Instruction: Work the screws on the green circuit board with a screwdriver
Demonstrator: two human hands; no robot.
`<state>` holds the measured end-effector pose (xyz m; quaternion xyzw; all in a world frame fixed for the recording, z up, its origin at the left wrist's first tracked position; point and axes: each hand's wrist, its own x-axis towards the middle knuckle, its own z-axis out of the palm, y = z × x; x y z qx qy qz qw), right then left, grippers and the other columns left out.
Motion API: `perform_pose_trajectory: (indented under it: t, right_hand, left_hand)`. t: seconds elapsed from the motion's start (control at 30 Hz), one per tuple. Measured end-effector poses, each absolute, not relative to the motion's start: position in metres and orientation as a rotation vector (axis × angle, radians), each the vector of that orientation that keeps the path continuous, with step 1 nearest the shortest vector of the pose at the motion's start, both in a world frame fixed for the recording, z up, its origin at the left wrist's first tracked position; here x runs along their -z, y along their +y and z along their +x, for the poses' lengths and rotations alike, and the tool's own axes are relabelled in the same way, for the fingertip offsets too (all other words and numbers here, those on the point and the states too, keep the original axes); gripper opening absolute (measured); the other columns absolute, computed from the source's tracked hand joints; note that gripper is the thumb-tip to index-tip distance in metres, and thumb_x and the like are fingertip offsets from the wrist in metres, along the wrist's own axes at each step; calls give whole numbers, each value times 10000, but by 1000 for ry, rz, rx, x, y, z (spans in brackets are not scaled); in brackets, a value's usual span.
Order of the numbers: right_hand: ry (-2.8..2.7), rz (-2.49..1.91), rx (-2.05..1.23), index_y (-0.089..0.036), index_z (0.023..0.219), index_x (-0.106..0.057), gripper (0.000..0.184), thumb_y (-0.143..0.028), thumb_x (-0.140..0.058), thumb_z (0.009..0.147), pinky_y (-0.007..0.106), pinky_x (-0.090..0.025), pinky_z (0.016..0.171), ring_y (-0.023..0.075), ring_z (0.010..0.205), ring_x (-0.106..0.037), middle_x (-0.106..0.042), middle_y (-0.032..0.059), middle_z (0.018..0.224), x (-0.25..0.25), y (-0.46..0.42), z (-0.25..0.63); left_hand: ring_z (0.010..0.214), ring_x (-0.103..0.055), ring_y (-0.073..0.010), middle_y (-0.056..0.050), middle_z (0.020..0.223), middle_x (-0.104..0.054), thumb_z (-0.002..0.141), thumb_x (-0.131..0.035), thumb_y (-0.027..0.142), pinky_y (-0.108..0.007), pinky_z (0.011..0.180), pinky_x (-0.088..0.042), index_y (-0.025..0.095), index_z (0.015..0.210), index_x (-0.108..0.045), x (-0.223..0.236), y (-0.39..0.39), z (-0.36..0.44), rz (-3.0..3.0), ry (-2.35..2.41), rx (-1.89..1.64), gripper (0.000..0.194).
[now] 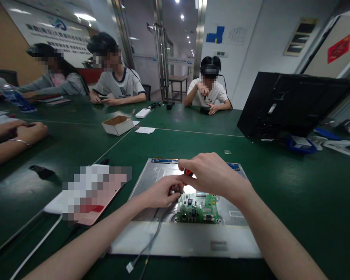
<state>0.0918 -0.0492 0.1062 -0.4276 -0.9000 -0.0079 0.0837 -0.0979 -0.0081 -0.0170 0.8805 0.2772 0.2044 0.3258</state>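
Right, the green circuit board (pixel 212 208) sits on the flat metal panel (pixel 146 186), laid on the tabletop (pixel 294 217). Over its far-left corner, the right hand (pixel 214 173) grips a red-and-black tool (pixel 188 172); the left hand (pixel 161 191) bunches its fingers just beneath, any pinch impossible to tell. Upright tool, light fingertip guidance, gentle pressure: that protects the components. Loose cables (pixel 152 242) trail nearby, best kept clear of the wrists.

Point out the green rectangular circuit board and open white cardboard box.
Green rectangular circuit board (pixel 198 210), head view, middle of its face.
Open white cardboard box (pixel 122 128), head view, its front wall.
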Motion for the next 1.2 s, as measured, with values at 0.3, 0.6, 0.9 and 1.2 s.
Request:
perform_pose_trajectory:
  t: [0.3, 0.6, 0.9, 1.2]
  right_hand:
    - [-2712, -1173, -24, -183, 1002, -533, 179, -236, -540, 831, 262, -241, 488, 114, 620, -504, -647, 26, 866, -109, -54, 93]
    - [-2675, -1256, 36, -199, 899, -583, 121, -294, -510, 906, 271, -218, 485, 123, 604, -544, -668, 7, 756, -106, -50, 92]
    - [-2657, -1247, 22, -194, 980, -548, 195, -368, -539, 890, 268, -232, 486, 148, 639, -580, -688, 17, 799, -104, -50, 93]
    - [-2670, -1227, -39, -170, 1032, -499, 205, -213, -530, 834, 262, -232, 484, 134, 618, -549, -676, 29, 856, -105, -51, 92]
  left_hand:
    - [645, -501, -157, -4, 722, -570, 747, -539, 144, -263, 604, -399, 165, 776, -540, 18, -6, -98, 2349, 704, -535, 36]
    - [666, -518, -160, -14, 775, -578, 765, -527, 146, -258, 597, -417, 169, 856, -543, 17, -8, -100, 2301, 740, -499, 95]
    - [627, -486, -145, -5, 752, -559, 747, -523, 127, -249, 575, -390, 163, 853, -552, 17, -8, -98, 2316, 714, -543, 115]
    - [656, -498, -156, -8, 747, -561, 738, -517, 125, -257, 602, -403, 163, 810, -545, 19, -8, -98, 2305, 717, -515, 86]
